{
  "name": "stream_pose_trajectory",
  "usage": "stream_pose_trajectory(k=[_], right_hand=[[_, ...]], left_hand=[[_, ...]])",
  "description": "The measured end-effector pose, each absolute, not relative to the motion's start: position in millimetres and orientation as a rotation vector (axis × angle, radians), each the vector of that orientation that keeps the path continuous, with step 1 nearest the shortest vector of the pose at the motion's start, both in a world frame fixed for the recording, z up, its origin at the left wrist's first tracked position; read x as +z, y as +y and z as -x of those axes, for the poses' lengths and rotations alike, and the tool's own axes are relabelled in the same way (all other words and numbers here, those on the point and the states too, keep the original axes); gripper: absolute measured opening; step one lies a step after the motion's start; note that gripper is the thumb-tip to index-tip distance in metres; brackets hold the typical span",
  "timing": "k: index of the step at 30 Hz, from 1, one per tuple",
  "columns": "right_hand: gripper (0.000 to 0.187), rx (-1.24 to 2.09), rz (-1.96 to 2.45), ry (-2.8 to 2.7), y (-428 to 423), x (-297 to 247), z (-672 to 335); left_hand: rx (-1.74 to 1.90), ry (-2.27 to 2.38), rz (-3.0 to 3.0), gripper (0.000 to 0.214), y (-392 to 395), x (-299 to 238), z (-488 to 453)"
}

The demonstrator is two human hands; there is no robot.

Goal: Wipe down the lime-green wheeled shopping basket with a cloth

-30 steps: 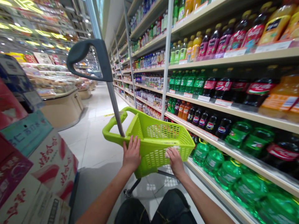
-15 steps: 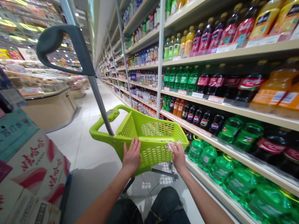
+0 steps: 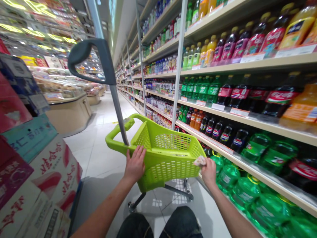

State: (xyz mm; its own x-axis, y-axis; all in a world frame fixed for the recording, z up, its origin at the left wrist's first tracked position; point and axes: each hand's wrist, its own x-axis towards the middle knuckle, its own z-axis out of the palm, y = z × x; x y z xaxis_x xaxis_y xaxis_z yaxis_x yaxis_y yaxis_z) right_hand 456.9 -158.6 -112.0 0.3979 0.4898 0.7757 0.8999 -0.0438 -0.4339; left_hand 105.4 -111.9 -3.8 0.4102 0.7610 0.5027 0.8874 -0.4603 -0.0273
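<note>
A lime-green plastic shopping cart (image 3: pixel 170 168) with perforated basket walls stands in front of my knees. My left hand (image 3: pixel 135 164) lies on the near rim toward the handle end, its fingers bent over the edge and the thumb apart. At the basket's front right corner, my right hand (image 3: pixel 208 170) pinches a crumpled whitish cloth (image 3: pixel 199 161) against the plastic. No goods show inside the basket. From the cart's left end rises a grey metal pole (image 3: pixel 119 109) carrying a dark grey loop handle (image 3: pixel 109 62).
Shelves of soft drink bottles (image 3: pixel 226 137) run along the right, with big green bottles (image 3: pixel 247 190) at the bottom. Stacked cartons (image 3: pixel 49 165) stand close on my left. Tiled floor (image 3: pixel 99 129) leads down the aisle past a rounded display counter (image 3: pixel 70 114).
My right hand has slid the cloth rightward along the rim to the front corner. My left hand remains on the near rim. The view has turned slightly left.
</note>
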Motion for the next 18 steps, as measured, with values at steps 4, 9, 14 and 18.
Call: stream_pose_trajectory(k=[4,9,14,18], right_hand=[[0.031,-0.565,1.734,-1.222,-158.0,-114.0,-458.5],[0.028,-0.630,1.877,-1.075,-158.4,-106.5,-471.5],[0.031,-0.498,1.706,-1.406,-124.6,-97.6,-413.6],[0.037,-0.422,1.312,-1.742,-108.9,-92.5,-326.4]], left_hand=[[-0.668,-1.413,2.440,0.054,-114.0,-0.1,-92.2],[-0.908,-1.660,2.079,0.045,-101.8,20.7,-45.8],[-0.676,-1.714,2.159,0.047,-86.2,40.0,-17.1],[-0.615,-1.740,2.129,0.046,-83.4,45.1,-17.7]])
